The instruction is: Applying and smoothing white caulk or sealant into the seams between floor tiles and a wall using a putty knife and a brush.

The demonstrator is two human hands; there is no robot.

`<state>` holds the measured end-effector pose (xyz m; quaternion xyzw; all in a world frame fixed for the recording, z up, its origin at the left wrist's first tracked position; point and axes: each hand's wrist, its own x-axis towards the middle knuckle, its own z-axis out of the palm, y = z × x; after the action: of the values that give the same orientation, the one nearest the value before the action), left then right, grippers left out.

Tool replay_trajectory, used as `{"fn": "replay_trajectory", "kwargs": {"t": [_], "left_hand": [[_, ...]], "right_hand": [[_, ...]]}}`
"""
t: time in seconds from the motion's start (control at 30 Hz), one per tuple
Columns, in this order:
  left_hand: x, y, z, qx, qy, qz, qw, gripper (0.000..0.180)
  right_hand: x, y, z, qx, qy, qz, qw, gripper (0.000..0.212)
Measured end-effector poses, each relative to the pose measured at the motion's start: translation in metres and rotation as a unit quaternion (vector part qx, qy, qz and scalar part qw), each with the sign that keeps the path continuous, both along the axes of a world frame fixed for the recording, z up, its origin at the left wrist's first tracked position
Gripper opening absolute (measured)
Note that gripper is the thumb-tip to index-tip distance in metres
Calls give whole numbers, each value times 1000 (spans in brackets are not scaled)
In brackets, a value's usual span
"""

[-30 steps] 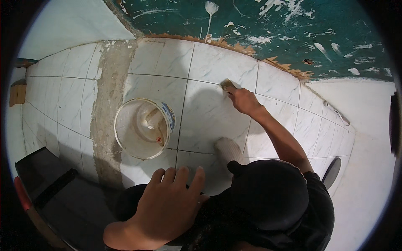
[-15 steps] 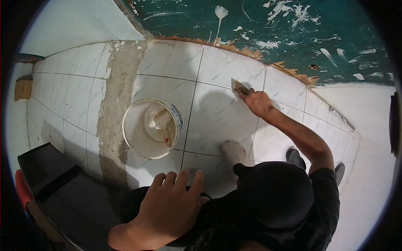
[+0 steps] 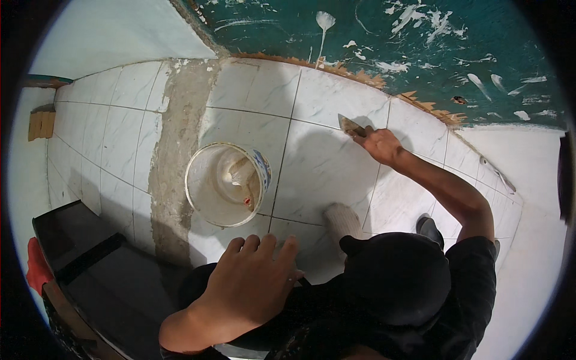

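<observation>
- Currently the right hand, between two and three o'clock from the bucket, has its fingers closed around the handle of a putty knife.
- That knife lies at two o'clock from the bucket, blade toward ten o'clock, over a dark joint of the tiled floor; whether the edge presses on the tile I cannot tell.
- Nearer the viewer, toward six o'clock from the bucket, the left hand is palm down over dark clothing, fingers loosely bent and apart; nothing shows in them, though the palm is hidden.
- Inside the round, pale bucket sit a whitish lump and a small red piece.
- Just beside it, at nine o'clock, runs a rough grey strip without tiles.
- Between three and four o'clock a foot in a pale ribbed sock stands on the floor.
- Beyond the knife, toward one o'clock, rises a green surface splashed with white.
- Out at eight o'clock lies a glossy black panel.
</observation>
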<state>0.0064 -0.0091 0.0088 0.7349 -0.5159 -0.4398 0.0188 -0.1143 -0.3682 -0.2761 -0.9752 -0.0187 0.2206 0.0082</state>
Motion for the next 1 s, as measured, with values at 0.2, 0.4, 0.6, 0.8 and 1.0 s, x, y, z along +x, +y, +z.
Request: {"fn": "replay_trajectory", "kwargs": {"t": [0.2, 0.4, 0.6, 0.8, 1.0], "left_hand": [[5, 0, 8, -19, -3, 45, 999, 50], [75, 64, 13, -125, -37, 418, 899, 43], [144, 165, -180, -181, 201, 704, 657, 87], [124, 109, -231, -201, 447, 649, 582, 98], [64, 56, -251, -183, 496, 580, 620, 95]], "right_hand": [[28, 30, -15, 103, -75, -75, 989, 37], [-42, 45, 10, 290, -113, -213, 926, 51], [-94, 44, 25, 287, -33, -391, 874, 64], [-133, 48, 23, 229, -17, -356, 906, 57], [-117, 81, 54, 226, 108, -314, 916, 51]]}}
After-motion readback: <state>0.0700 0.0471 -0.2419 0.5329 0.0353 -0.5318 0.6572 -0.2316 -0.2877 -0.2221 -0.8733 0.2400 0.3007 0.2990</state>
